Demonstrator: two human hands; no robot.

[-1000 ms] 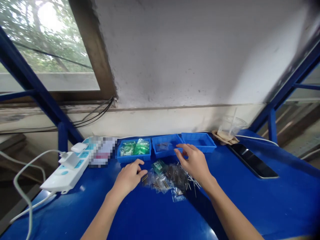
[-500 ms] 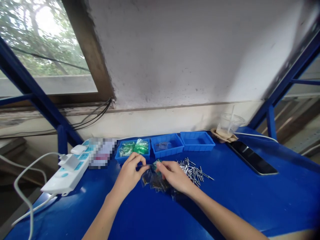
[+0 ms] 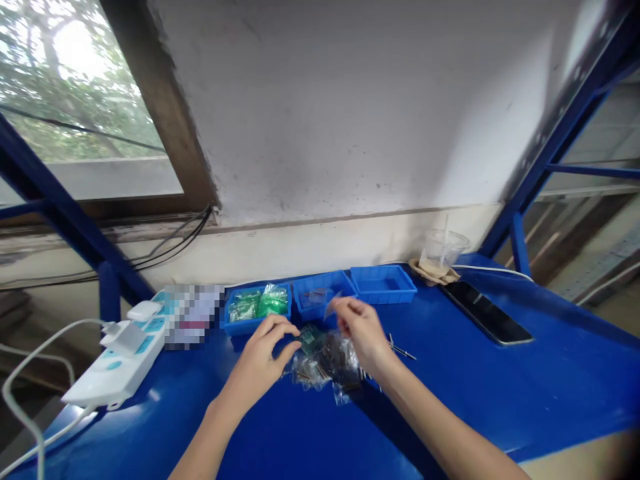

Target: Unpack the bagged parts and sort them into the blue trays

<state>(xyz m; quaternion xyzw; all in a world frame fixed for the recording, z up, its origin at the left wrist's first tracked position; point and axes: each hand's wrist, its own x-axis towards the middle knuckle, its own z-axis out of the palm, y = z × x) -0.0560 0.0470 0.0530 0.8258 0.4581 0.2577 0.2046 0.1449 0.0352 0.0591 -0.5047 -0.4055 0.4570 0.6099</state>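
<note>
A heap of small clear plastic bags [image 3: 325,363] with dark parts lies on the blue table [image 3: 475,393]. My left hand [image 3: 263,360] rests beside the heap, thumb and fingers pinched on a small green circuit board [image 3: 311,339] at its left edge. My right hand [image 3: 361,330] is raised just above the heap, fingers pinched on a small clear bag [image 3: 333,303] held over the front of the middle blue tray [image 3: 320,300]. Several metal pins [image 3: 400,349] lie to the right of my right hand, partly hidden by it.
Three blue trays stand in a row at the back: the left one [image 3: 255,308] holds green bags, the right one [image 3: 384,283] looks bare. A white power strip [image 3: 125,350] with a cable lies at left. A phone [image 3: 485,312] and a plastic cup [image 3: 443,250] are at right.
My right hand has risen from the heap toward the middle tray with a clear bag pinched in it. My left hand stayed at the heap. The camera turned slightly right.
</note>
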